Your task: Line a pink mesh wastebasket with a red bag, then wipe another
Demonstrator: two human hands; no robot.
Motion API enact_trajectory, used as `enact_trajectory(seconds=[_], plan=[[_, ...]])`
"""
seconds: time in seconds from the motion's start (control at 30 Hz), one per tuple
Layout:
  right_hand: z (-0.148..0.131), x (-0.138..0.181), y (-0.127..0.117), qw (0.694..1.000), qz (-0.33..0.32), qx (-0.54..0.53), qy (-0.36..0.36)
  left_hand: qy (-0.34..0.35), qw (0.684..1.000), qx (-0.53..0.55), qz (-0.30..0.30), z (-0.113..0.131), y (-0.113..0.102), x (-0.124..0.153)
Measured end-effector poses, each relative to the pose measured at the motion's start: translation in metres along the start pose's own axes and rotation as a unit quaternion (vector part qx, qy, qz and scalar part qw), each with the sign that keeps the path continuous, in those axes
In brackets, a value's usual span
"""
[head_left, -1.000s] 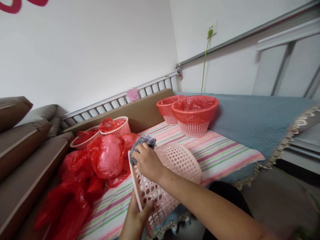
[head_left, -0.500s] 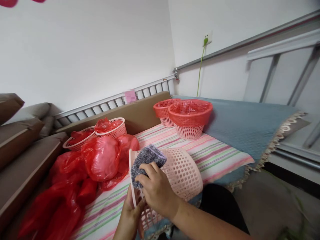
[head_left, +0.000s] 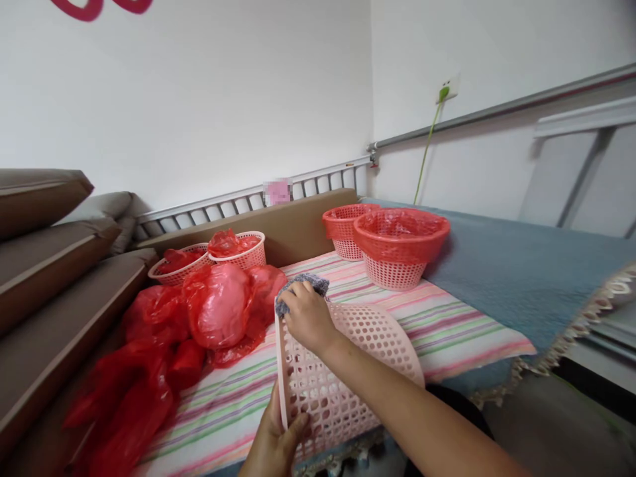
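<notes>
A pale pink plastic basket [head_left: 358,351] with a lattice of holes lies on its side in front of me, its rim facing left. My left hand [head_left: 283,430] grips the lower part of that rim, thumb on the outer wall. Fingers curled, my right hand [head_left: 308,315] presses a grey speckled cloth [head_left: 315,285] against the top of the rim. Just left of the basket sit crumpled red plastic bags [head_left: 218,305] on a striped cloth [head_left: 223,397].
Two baskets lined with red bags [head_left: 397,245] stand at the back right. Two more pink baskets [head_left: 248,252] holding red plastic are at the back left. Brown cushions [head_left: 50,265] are stacked along the left. A blue cover [head_left: 497,265] spreads on the right.
My right hand and the cloth have moved up from the basket's side to the top of its rim. The view has shifted, and my left hand sits lower on the rim.
</notes>
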State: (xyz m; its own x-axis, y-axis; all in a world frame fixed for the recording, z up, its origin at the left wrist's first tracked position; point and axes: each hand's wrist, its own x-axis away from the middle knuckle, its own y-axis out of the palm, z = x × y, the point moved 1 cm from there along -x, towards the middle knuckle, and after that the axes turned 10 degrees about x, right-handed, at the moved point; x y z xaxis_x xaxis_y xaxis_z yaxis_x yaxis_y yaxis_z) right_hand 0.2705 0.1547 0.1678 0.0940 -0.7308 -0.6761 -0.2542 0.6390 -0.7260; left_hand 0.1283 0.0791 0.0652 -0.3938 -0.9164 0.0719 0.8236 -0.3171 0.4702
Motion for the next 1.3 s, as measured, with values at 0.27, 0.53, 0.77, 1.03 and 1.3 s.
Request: enact_trajectory(seconds=[0.27, 0.53, 0.77, 1.03, 1.3], plan=[[-0.005, 0.033, -0.014, 0.996, 0.018, -0.069, -0.054, 0.0, 0.999, -0.046, 0.027, 0.005, 0.008, -0.001], [-0.025, 0.106, -0.028, 0.987, 0.009, -0.133, -0.089, 0.101, 0.98, -0.169, 0.023, 0.029, 0.026, -0.004], [-0.02, 0.077, -0.022, 0.994, 0.043, -0.082, -0.054, 0.039, 0.99, -0.135, -0.026, 0.021, 0.016, -0.008], [0.002, 0.001, 0.005, 0.999, 0.041, -0.031, -0.003, 0.01, 0.997, -0.081, 0.01, 0.006, 0.007, 0.007], [0.003, 0.017, 0.002, 0.997, 0.012, -0.078, 0.015, -0.027, 0.997, -0.035, 0.064, 0.021, 0.018, -0.005]])
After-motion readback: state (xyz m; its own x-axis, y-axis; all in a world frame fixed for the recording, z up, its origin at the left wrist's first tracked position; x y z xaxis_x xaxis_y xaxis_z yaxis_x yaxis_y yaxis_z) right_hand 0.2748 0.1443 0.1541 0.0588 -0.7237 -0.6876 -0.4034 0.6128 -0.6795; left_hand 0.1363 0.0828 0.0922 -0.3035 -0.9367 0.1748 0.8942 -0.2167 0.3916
